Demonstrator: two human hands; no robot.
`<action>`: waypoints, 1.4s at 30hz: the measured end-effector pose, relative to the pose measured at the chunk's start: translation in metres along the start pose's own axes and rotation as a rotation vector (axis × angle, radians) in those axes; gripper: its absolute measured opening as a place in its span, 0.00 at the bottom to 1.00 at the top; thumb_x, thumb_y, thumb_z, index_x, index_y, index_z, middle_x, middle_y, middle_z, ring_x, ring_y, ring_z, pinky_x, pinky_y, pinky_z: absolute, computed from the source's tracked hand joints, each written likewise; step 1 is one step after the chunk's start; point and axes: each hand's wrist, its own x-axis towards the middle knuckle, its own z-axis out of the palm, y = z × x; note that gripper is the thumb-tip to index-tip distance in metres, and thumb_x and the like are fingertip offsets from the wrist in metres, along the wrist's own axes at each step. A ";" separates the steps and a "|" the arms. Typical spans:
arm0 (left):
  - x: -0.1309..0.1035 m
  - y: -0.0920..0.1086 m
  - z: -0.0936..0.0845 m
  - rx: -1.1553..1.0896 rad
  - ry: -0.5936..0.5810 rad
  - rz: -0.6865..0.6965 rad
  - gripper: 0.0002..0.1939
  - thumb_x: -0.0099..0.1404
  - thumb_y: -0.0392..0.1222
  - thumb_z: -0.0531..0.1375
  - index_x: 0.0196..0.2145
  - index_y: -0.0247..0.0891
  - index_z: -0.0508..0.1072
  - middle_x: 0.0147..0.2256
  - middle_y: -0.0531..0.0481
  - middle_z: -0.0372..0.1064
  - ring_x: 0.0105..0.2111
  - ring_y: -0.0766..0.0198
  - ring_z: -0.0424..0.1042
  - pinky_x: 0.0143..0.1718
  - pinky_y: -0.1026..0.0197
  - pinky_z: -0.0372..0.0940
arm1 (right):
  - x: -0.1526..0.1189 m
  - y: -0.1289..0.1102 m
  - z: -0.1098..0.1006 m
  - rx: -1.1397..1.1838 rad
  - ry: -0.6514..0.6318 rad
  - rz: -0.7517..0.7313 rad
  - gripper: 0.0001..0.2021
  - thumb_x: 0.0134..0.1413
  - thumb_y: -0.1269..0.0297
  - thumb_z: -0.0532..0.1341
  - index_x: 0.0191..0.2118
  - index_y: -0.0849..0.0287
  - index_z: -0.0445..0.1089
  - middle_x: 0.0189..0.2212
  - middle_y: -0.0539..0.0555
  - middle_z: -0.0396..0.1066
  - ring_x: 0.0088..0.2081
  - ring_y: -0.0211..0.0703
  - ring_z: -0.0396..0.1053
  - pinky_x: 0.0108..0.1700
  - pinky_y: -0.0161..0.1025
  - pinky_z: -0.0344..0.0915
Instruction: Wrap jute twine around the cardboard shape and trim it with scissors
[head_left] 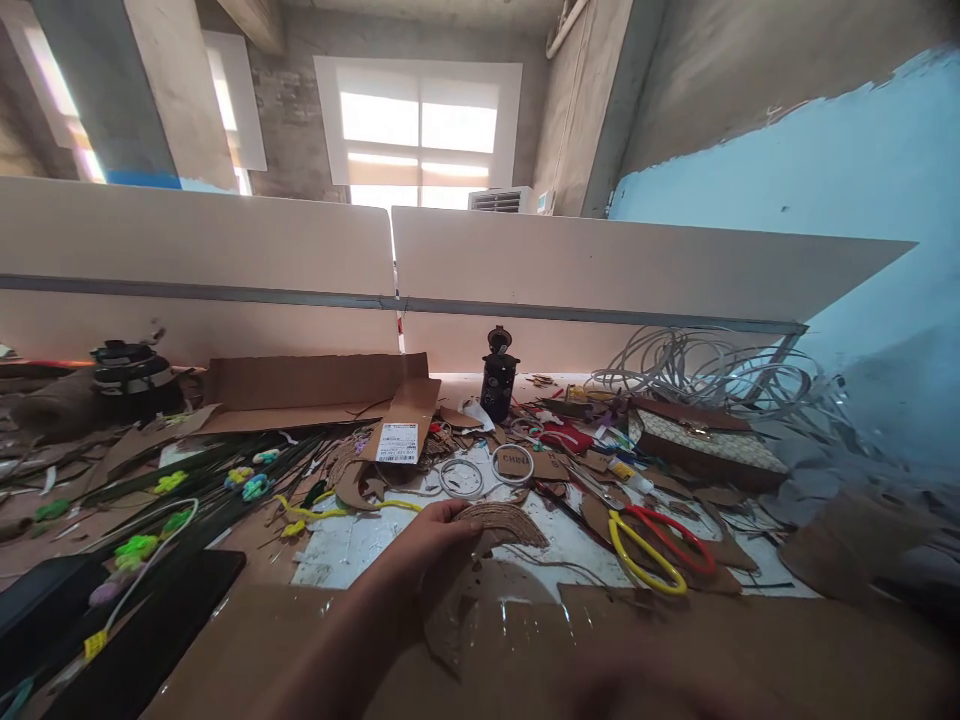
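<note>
Step in hand, as judged: wrapping. The left hand (439,540) pinches an arc-shaped piece covered in ribbed brown twine (514,522) over the scuffed white tabletop (337,552). The right hand (645,685) is blurred; finger state cannot be determined. The next move probably calls for tensioning the thin, loose brown strand (559,564).

Via head cam I note: L hand (444,532) pinching L end of curved twine-wrapped strip (510,520). R hand (645,685) low in frame, blurred; grip can't be read. Scissors (678,584), red & yellow handles, lie rt. of strip. Blk bottle (496,392), lid up, stands nr. partition (637,262). Clear/wht tubing (660,372) coiled behind patterned bag (716,447), far rt.
</note>
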 end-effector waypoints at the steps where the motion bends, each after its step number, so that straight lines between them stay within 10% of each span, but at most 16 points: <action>1: -0.001 0.000 0.001 0.002 -0.002 0.009 0.17 0.52 0.42 0.72 0.39 0.33 0.77 0.32 0.45 0.77 0.26 0.63 0.74 0.28 0.64 0.64 | 0.018 -0.002 -0.002 -0.010 0.028 -0.020 0.22 0.57 0.48 0.66 0.57 0.40 0.71 0.51 0.54 0.75 0.55 0.59 0.70 0.48 0.52 0.71; 5: -0.002 -0.004 0.003 0.007 -0.018 0.051 0.16 0.53 0.41 0.72 0.39 0.34 0.78 0.31 0.46 0.77 0.26 0.63 0.74 0.28 0.65 0.64 | 0.098 0.008 -0.001 -0.205 0.235 -0.060 0.25 0.52 0.51 0.67 0.55 0.53 0.73 0.51 0.59 0.75 0.49 0.57 0.71 0.53 0.52 0.66; 9: 0.008 -0.011 -0.005 0.060 -0.037 0.073 0.14 0.54 0.41 0.71 0.38 0.33 0.78 0.32 0.45 0.77 0.28 0.62 0.74 0.29 0.64 0.64 | 0.136 0.040 0.013 -0.051 0.040 0.075 0.18 0.46 0.52 0.69 0.39 0.60 0.76 0.36 0.54 0.77 0.37 0.48 0.71 0.38 0.40 0.65; 13: 0.013 -0.009 -0.010 0.086 -0.030 0.044 0.15 0.54 0.42 0.71 0.39 0.35 0.78 0.33 0.44 0.76 0.30 0.61 0.74 0.31 0.63 0.65 | 0.131 0.060 0.021 0.233 -0.025 0.157 0.21 0.41 0.46 0.71 0.30 0.60 0.71 0.23 0.48 0.68 0.26 0.39 0.63 0.29 0.35 0.55; 42: 0.000 -0.011 0.020 0.102 0.066 0.058 0.08 0.59 0.41 0.67 0.36 0.40 0.73 0.26 0.53 0.69 0.21 0.69 0.65 0.21 0.68 0.55 | 0.119 0.046 0.026 0.648 0.040 0.164 0.17 0.40 0.57 0.72 0.37 0.58 0.75 0.33 0.52 0.77 0.36 0.49 0.74 0.39 0.41 0.67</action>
